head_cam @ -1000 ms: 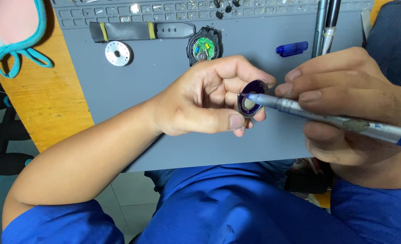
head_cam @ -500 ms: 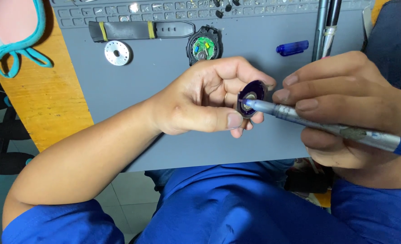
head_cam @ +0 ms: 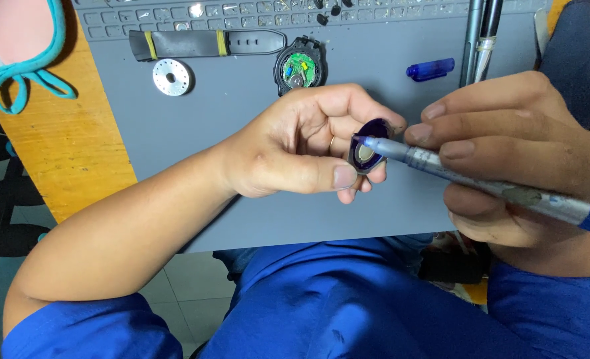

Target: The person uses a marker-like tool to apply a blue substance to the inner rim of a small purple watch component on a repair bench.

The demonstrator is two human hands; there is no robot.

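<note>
My left hand (head_cam: 301, 149) pinches a small dark round watch part (head_cam: 369, 154) with a pale metal disc at its centre, held above the grey work mat (head_cam: 208, 126). My right hand (head_cam: 521, 153) grips a silver pen-shaped tool (head_cam: 468, 179) with a blue tip. The tip touches the upper left rim of the round part. Both hands hover over the mat's near edge, above my lap in blue cloth.
An opened watch body (head_cam: 299, 66) with exposed green circuitry lies at the back of the mat. Beside it lie a black strap (head_cam: 205, 42), a silver perforated disc (head_cam: 171, 76), a blue cap (head_cam: 430, 69) and two upright tools (head_cam: 481, 33). Wooden tabletop (head_cam: 56, 146) is left of the mat.
The tool's tip has slid a little leftward across the round part. Both hands stay almost in place and keep their holds.
</note>
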